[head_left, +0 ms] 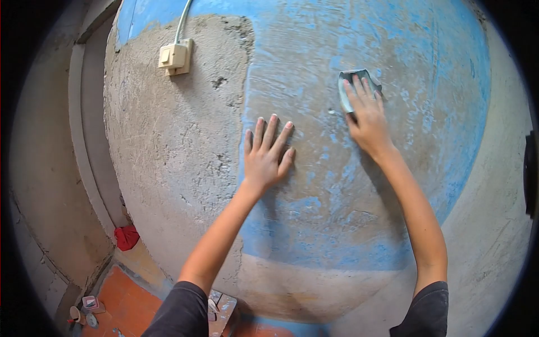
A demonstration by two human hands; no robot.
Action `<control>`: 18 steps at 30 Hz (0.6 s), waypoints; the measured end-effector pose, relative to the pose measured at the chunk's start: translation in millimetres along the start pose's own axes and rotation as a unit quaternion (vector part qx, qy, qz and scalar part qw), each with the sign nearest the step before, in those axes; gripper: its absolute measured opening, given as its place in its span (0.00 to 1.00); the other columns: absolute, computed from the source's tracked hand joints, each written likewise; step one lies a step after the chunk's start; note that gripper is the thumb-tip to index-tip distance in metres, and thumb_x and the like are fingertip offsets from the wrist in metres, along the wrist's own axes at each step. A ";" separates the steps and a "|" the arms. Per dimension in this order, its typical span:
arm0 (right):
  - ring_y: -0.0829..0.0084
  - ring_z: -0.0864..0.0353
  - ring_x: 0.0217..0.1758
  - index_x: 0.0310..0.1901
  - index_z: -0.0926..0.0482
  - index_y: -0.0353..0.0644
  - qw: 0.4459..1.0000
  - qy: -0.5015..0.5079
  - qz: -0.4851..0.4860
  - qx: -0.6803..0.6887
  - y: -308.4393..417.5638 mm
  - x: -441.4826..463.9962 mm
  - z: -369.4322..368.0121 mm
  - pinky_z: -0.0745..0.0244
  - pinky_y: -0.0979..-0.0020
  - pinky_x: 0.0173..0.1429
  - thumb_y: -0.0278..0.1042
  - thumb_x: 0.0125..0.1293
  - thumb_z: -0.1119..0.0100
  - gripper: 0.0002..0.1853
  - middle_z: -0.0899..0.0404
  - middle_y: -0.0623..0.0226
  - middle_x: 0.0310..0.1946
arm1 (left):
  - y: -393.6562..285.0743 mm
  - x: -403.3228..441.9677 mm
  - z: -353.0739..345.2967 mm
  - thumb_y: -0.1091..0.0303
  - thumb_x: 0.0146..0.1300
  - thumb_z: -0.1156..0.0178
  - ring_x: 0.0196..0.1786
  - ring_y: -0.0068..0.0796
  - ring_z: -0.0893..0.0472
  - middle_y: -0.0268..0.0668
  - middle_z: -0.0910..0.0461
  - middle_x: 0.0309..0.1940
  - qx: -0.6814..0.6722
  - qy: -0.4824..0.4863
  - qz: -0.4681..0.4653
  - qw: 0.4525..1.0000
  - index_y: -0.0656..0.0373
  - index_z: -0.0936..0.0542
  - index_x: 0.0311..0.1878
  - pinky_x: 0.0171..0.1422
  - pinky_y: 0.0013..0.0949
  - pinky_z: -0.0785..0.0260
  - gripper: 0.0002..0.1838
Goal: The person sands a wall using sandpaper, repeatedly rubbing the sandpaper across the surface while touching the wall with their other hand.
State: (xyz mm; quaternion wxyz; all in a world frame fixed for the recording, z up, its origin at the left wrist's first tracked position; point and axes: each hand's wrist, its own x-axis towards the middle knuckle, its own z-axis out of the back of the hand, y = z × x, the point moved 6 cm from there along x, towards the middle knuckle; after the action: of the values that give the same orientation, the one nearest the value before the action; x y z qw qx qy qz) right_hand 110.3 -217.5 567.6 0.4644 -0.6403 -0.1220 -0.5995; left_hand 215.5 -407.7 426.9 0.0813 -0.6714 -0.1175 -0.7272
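A wall [314,163] with worn, patchy blue paint over grey-brown plaster stands before me. My left hand [264,160] lies flat on it with the fingers spread, holding nothing, close to where the blue area meets bare rough cement. Higher and to the right, my right hand [368,115] presses a folded sheet of grey-green sandpaper [343,92] against the wall. Its fingers lie over the sheet, whose upper edge curls away from the surface.
A cream switch box [173,56] with a cable is mounted at the upper left. A doorway stands at the far left, with a red cloth [127,237] low beside it. Small containers [92,304] sit on the orange floor. A paint-spattered stand [223,312] is below my left arm.
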 end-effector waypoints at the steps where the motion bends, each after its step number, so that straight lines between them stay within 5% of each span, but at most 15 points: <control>1: 0.66 0.39 0.81 0.77 0.36 0.62 0.993 0.055 0.106 0.022 28.1 0.9 -9.3 0.47 0.56 0.84 0.38 0.63 0.35 0.39 0.39 0.69 0.79 | 2.7 -7.4 0.1 0.46 0.71 0.48 0.82 0.53 0.45 0.45 0.38 0.79 -0.002 -0.003 0.009 1.000 0.43 0.29 0.76 0.81 0.59 0.60 0.32; 3: 0.65 0.39 0.80 0.77 0.37 0.58 0.934 0.166 0.310 0.066 77.0 -13.5 -21.0 0.46 0.56 0.83 0.37 0.63 0.36 0.39 0.39 0.67 0.79 | 6.9 -23.6 -2.1 0.47 0.71 0.49 0.82 0.53 0.45 0.45 0.38 0.79 0.006 0.003 0.013 1.000 0.43 0.29 0.76 0.81 0.59 0.61 0.31; 4: 0.65 0.39 0.81 0.77 0.37 0.57 0.925 0.185 0.325 0.071 83.0 -6.9 -24.7 0.45 0.56 0.83 0.34 0.64 0.37 0.39 0.37 0.66 0.78 | 9.1 -31.3 -2.6 0.46 0.71 0.49 0.82 0.52 0.45 0.44 0.38 0.79 0.007 0.012 0.006 1.000 0.42 0.29 0.76 0.82 0.58 0.61 0.32; 7: 0.67 0.38 0.80 0.76 0.35 0.60 0.996 0.004 0.045 0.074 49.2 37.1 -11.5 0.46 0.56 0.83 0.34 0.62 0.37 0.39 0.36 0.70 0.78 | 14.7 -54.3 -4.5 0.47 0.72 0.50 0.83 0.48 0.46 0.41 0.38 0.79 0.002 0.016 0.006 1.000 0.40 0.30 0.77 0.83 0.55 0.67 0.31; 8: 0.67 0.36 0.79 0.75 0.33 0.61 0.998 -0.042 -0.023 -0.032 54.6 33.9 -13.1 0.45 0.55 0.83 0.31 0.60 0.36 0.39 0.34 0.70 0.77 | 14.6 -64.0 -4.9 0.47 0.72 0.50 0.83 0.48 0.47 0.41 0.38 0.79 0.000 0.020 0.007 1.000 0.40 0.30 0.77 0.84 0.55 0.68 0.31; 11: 0.63 0.36 0.79 0.75 0.33 0.58 0.945 0.135 0.295 0.049 109.7 -2.0 -37.4 0.42 0.52 0.80 0.30 0.60 0.37 0.39 0.34 0.66 0.76 | 20.1 -77.3 -7.3 0.47 0.72 0.51 0.84 0.46 0.48 0.40 0.39 0.80 0.000 0.022 -0.003 1.000 0.39 0.30 0.77 0.84 0.54 0.69 0.31; 12: 0.60 0.41 0.81 0.76 0.34 0.57 0.928 0.204 0.298 0.093 114.3 -5.4 -36.7 0.46 0.49 0.82 0.31 0.61 0.36 0.40 0.38 0.62 0.78 | 19.8 -80.5 -7.7 0.47 0.72 0.51 0.84 0.46 0.49 0.40 0.39 0.80 0.000 0.022 -0.001 1.000 0.39 0.30 0.77 0.84 0.54 0.70 0.31; 16: 0.63 0.38 0.80 0.75 0.31 0.58 0.999 -0.033 0.002 0.020 74.0 41.3 -23.2 0.44 0.52 0.81 0.31 0.54 0.34 0.42 0.33 0.64 0.76 | 20.9 -84.1 -9.0 0.47 0.72 0.50 0.84 0.44 0.49 0.38 0.38 0.80 -0.003 0.017 -0.002 1.000 0.37 0.30 0.77 0.84 0.53 0.70 0.31; 18: 0.62 0.39 0.81 0.75 0.31 0.58 0.990 0.052 0.128 0.027 111.2 32.3 -32.1 0.46 0.51 0.82 0.30 0.54 0.34 0.42 0.33 0.64 0.76 | 22.4 -84.0 -9.0 0.47 0.72 0.50 0.84 0.44 0.49 0.38 0.38 0.80 -0.004 0.016 -0.003 1.000 0.37 0.30 0.77 0.84 0.53 0.69 0.30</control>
State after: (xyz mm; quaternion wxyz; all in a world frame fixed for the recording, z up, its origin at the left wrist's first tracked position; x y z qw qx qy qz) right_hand 176.8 -314.1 541.3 0.5603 -0.6059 -0.0313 -0.5639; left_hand 220.2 -435.0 344.0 0.0780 -0.6595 -0.1149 -0.7387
